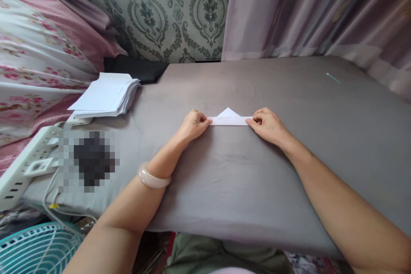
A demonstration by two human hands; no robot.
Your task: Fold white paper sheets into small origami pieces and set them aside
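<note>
A folded white sheet of paper [228, 120] lies at the middle of the grey-covered table, a long narrow strip with a triangular peak on its far side. Its left end is pinched between the thumb and fingers of my left hand [195, 124]. At the other end, my right hand [267, 125] grips the strip in the same way, thumb on the near side. The paper stretches straight between both hands. A pale bangle [154, 177] circles my left wrist.
A stack of white paper [107, 94] sits at the back left, by a black folded item [136, 68]. A white power strip [27, 162] with cables runs along the left edge, above a teal fan [38, 248]. A thin teal stick [333, 78] lies far right on the grey tablecloth [231, 180].
</note>
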